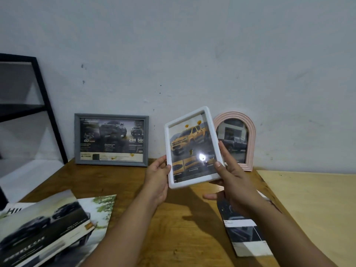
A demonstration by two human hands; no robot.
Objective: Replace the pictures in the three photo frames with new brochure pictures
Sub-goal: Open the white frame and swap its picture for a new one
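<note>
From the head view, I've got the white frame [192,147] up off the table [123,182], tilted, glass toward me, a yellow truck brochure picture showing inside. My left hand [157,182] grips its lower left edge, thumb curled over the front; my right hand [231,182] clamps the lower right side, thumb on the rim, fingers [211,196] spread behind the back. My guess: this one is filled and wants standing against the wall, so I should keep the thumbs on the rim, off the glass, and set the bottom edge down first. The open gap lies between the grey frame [111,139] on the left and the pink arched frame [234,141], which sits just behind my right thumb, so mind that side. Brochures [48,224] lie near left, a cut strip [242,232] under my right wrist.
</note>
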